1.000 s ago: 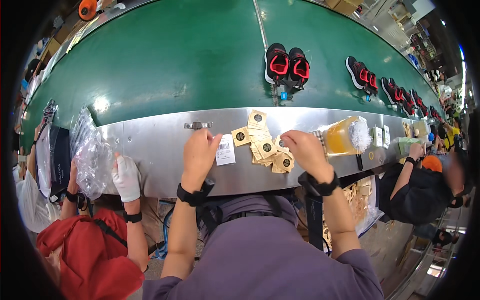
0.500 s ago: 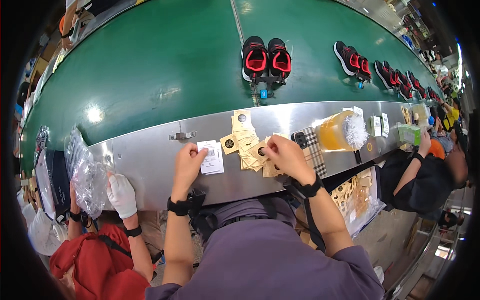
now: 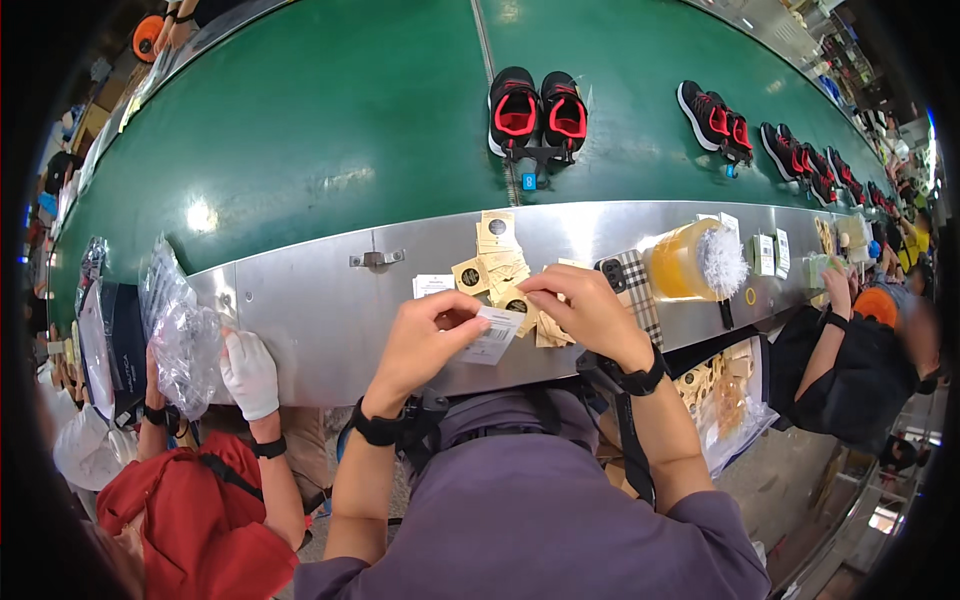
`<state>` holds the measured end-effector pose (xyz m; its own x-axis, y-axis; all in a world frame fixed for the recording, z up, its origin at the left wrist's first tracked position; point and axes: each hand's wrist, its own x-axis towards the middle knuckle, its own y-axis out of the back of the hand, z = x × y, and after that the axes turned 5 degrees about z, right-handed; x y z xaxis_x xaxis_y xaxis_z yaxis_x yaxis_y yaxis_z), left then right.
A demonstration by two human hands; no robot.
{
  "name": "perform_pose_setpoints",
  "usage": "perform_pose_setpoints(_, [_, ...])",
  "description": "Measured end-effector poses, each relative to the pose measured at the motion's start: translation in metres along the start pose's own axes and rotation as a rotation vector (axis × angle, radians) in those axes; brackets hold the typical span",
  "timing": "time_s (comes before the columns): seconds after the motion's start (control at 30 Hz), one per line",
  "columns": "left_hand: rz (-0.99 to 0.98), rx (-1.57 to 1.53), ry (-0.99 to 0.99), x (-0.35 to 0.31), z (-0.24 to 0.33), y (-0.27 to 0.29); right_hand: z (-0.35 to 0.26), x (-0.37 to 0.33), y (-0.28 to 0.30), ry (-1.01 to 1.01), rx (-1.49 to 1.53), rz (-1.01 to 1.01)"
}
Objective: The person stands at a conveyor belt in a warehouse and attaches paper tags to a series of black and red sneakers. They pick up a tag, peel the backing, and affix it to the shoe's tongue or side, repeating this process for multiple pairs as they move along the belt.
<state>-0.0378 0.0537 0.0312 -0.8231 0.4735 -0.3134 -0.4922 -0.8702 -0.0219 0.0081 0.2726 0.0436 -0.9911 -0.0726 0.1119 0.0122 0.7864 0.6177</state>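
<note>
My left hand pinches a white printed slip by its left edge, low over the metal ledge. My right hand is closed at the fingertips on a small square tan card with a black disc, just beyond the slip. Under and behind it lies a loose pile of similar tan cards. A stack of white slips sits left of the pile, past my left hand. Right of my right hand rests a phone in a plaid case.
On the green belt stands a pair of black-and-red shoes, with more pairs rightward. A yellowish tub is past the phone. A neighbour's white-gloved hand holds a clear plastic bag at left; another person works at right.
My left hand has lifted a white slip off the stack and carried it right, toward my right hand. The tan card at my right fingertips has shifted slightly left.
</note>
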Motion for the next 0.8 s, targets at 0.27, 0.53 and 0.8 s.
perform_pose_setpoints(0.27, [0.063, -0.060, -0.047, 0.002, -0.015, -0.002, -0.010, 0.018, -0.011, 0.090, 0.024, -0.074])
perform_pose_setpoints(0.53, [0.306, -0.309, -0.146, 0.000, -0.016, 0.013, 0.041, 0.058, -0.051, 0.186, -0.522, -0.010])
perform_pose_setpoints(0.8, [0.258, -0.328, -0.158, 0.003, -0.012, 0.012, 0.019, -0.002, -0.031, 0.105, -0.543, -0.185])
